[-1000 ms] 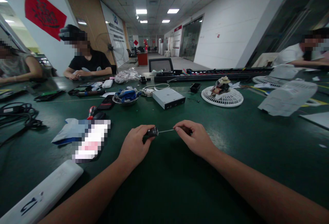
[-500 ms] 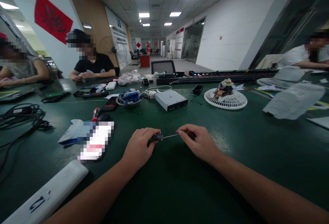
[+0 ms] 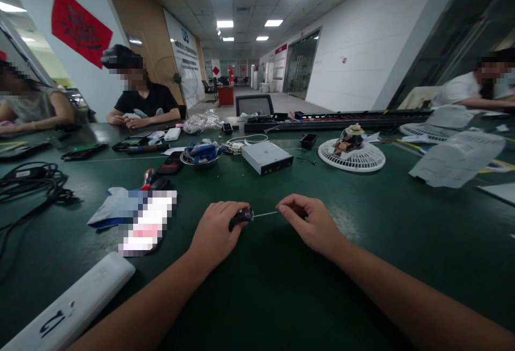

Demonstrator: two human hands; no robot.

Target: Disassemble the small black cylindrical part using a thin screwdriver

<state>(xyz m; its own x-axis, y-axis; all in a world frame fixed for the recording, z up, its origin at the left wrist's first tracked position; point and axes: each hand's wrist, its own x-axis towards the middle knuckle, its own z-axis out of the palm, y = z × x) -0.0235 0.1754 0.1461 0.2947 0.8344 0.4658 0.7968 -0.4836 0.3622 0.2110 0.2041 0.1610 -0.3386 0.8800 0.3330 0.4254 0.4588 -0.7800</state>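
Compared with half a second ago, there is almost no change. The whole view has slipped only slightly, and the two hands stay in the same grip. Compared with one second ago, the hands appear a little lower and more to the right in the view, together with the table point(image 3: 249, 292) and its objects, so this is probably a movement of the head. For the work, this suggests a steady moment of holding: the visible length of the thin metal rod point(image 3: 266, 213) looks the same.

The rod lies between the hands, nearly level, rising slightly to the right. If it is taken as the centre of a clock, the left hand point(image 3: 219, 228) is at nine o'clock, palm down, with fingers and thumb curled around a black handle point(image 3: 240, 216). The ringed end of this handle meets the rod. The right hand point(image 3: 310, 218) is at three o'clock, its thumb and forefinger pinched together at the other end of the rod; the other fingers are bent, and what they cover cannot be told.

A disc drive point(image 3: 266, 156) is at twelve o'clock, a fan cover point(image 3: 374, 159) at two, and a white bar point(image 3: 80, 300) at eight.
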